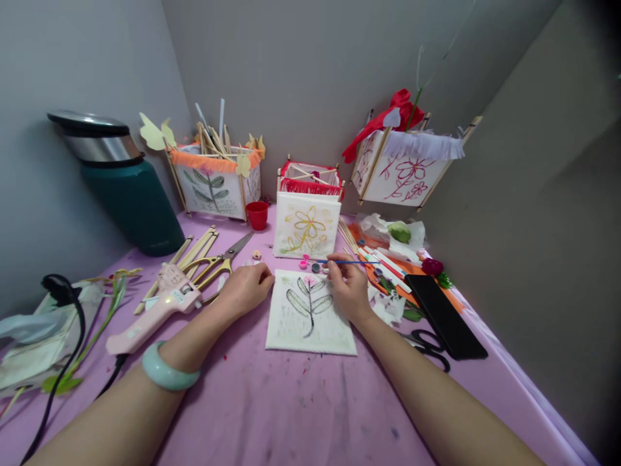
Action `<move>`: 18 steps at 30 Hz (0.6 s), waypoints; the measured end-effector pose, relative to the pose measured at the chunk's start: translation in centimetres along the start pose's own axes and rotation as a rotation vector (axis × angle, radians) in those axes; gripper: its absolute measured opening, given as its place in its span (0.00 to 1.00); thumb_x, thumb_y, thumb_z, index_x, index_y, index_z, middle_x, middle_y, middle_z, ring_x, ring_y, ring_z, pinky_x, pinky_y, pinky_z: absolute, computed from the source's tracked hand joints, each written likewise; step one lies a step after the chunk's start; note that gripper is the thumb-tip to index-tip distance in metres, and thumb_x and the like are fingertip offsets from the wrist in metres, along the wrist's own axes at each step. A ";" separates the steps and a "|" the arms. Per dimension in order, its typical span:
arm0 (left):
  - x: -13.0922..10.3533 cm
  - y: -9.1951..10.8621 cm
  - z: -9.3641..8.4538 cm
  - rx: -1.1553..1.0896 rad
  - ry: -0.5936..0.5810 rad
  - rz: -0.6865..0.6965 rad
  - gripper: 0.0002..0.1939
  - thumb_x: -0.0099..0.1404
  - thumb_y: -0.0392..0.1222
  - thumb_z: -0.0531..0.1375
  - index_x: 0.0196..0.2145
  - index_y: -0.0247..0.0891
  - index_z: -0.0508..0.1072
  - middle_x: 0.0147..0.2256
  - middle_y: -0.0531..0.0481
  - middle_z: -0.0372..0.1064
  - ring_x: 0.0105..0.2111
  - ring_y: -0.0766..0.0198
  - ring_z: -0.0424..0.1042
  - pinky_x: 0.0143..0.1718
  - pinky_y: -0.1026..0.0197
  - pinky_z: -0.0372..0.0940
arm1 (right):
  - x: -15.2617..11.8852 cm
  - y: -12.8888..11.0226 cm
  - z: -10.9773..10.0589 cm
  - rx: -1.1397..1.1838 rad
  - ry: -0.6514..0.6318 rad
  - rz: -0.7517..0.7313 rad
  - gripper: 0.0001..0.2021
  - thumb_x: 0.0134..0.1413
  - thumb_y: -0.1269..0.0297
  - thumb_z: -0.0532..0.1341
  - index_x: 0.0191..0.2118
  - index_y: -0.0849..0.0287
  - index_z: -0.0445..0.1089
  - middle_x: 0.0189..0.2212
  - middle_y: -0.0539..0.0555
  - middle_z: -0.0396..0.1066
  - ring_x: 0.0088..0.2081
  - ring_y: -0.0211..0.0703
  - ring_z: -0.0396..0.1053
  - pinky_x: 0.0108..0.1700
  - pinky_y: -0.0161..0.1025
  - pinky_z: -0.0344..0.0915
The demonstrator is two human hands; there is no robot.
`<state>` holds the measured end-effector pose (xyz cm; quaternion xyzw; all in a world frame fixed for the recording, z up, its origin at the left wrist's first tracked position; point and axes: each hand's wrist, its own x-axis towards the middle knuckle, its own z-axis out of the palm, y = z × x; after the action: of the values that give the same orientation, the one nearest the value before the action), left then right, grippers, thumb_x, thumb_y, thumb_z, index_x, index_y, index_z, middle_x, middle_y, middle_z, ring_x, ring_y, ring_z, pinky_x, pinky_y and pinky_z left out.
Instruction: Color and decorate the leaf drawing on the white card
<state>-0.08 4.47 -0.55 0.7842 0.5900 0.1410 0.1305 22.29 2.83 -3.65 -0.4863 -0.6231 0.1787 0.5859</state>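
Note:
A white fabric-like panel (286,330) lies flat on the purple table, painted with a dark-outlined leafy stem and a pink flower at the top. My left hand (246,286) rests at its upper left edge, fingers curled in against the edge, fingertips partly hidden. Between the fingers of my right hand (350,285) is a thin blue paintbrush (361,262), held nearly level above the panel's upper right. The brush's front end points left, close to a small pink paint pot (303,264). Beside that stands a dark paint pot (316,267).
A panel with a yellow flower (306,223) leans upright behind. To the left lie gold-handled scissors (220,264), a pink glue gun (155,317) and a tilted teal bottle (136,204). A black phone (446,317) and dark-handled scissors (429,344) lie right.

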 end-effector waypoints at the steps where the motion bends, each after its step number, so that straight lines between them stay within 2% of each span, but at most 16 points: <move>1: 0.0 0.0 0.0 0.000 -0.001 0.001 0.14 0.61 0.48 0.50 0.31 0.40 0.72 0.32 0.46 0.74 0.33 0.58 0.71 0.32 0.60 0.57 | 0.0 -0.1 0.0 -0.006 -0.003 -0.010 0.09 0.57 0.61 0.55 0.40 0.58 0.67 0.31 0.53 0.72 0.30 0.40 0.70 0.31 0.36 0.65; 11: -0.1 0.0 0.0 0.014 -0.013 0.002 0.15 0.62 0.49 0.50 0.32 0.40 0.72 0.32 0.45 0.75 0.33 0.58 0.71 0.32 0.60 0.58 | 0.2 -0.9 -0.1 -0.180 -0.047 -0.084 0.09 0.57 0.63 0.54 0.34 0.58 0.71 0.33 0.53 0.73 0.32 0.40 0.69 0.34 0.36 0.63; 18: -0.1 0.0 0.0 0.017 -0.014 0.006 0.15 0.62 0.49 0.50 0.32 0.40 0.72 0.33 0.45 0.75 0.35 0.57 0.72 0.32 0.60 0.58 | 0.3 -0.8 0.0 -0.221 -0.055 -0.092 0.08 0.57 0.63 0.56 0.35 0.57 0.71 0.32 0.51 0.73 0.33 0.40 0.68 0.36 0.36 0.63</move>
<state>-0.09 4.34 -0.53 0.7881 0.5877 0.1311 0.1273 22.00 2.70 -2.81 -0.5136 -0.6766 0.0953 0.5190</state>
